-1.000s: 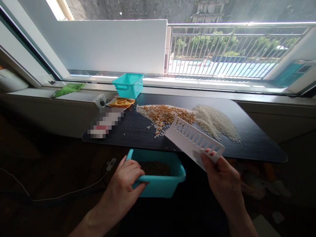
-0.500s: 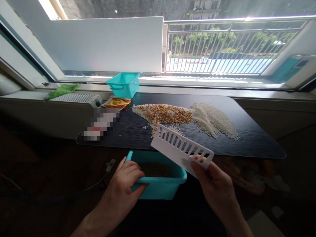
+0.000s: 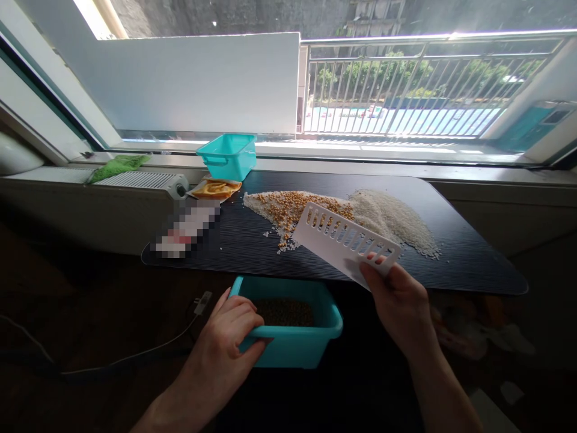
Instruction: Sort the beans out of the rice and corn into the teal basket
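A dark wood-grained tabletop [image 3: 469, 261] stands beside a bright glass window [image 3: 288, 84]. Nearest, the left hand [image 3: 232, 328] curls its fingers over the rim of a rectangular turquoise plastic bin [image 3: 291, 349] holding brown grains [image 3: 283, 313]. The right hand [image 3: 399, 294] pinches a flat white slotted strip [image 3: 331, 252], tilted, between thumb and fingers. Beyond lie round golden kernels [image 3: 288, 207] and white rice-like grains [image 3: 401, 222], then an open turquoise tub [image 3: 237, 159].
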Tool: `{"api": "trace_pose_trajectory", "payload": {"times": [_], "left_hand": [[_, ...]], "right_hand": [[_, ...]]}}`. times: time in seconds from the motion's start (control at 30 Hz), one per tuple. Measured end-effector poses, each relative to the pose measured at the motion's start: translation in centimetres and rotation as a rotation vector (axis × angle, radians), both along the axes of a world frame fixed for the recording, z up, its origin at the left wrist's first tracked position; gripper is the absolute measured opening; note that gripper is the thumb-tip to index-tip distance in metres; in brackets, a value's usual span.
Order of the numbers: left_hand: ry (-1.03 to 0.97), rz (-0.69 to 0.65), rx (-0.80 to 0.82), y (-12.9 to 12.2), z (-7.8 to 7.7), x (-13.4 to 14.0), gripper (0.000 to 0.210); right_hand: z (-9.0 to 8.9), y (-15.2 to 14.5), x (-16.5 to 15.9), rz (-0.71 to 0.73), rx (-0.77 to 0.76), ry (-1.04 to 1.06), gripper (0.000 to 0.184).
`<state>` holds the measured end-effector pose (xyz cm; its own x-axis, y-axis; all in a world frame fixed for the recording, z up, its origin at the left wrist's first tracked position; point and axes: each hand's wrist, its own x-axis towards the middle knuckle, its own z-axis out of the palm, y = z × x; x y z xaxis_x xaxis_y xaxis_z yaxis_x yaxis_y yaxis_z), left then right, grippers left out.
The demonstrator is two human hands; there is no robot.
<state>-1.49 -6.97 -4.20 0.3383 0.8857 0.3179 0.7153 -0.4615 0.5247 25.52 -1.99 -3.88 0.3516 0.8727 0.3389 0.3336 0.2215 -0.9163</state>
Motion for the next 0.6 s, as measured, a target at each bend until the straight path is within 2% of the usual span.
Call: {"api": "trace_pose_trajectory", "payload": {"times": [0.13, 0.37, 0.6], "left_hand": [[-0.004, -0.006, 0.011, 0.0, -0.1, -0.2, 0.012], [0.0, -0.001, 0.01, 0.0, 0.0, -0.6, 0.013], [-0.01, 0.013, 0.022, 0.0, 0.0, -0.8, 0.013]], "right_hand": [[0.2, 1.1, -0.6, 0.065, -0.027, -0.052, 0.032], [0.8, 1.1, -0.9, 0.091, -0.07, -0.057, 0.029], [0.6, 1.4, -0.9, 0.1, -0.084, -0.024, 0.034]]}}
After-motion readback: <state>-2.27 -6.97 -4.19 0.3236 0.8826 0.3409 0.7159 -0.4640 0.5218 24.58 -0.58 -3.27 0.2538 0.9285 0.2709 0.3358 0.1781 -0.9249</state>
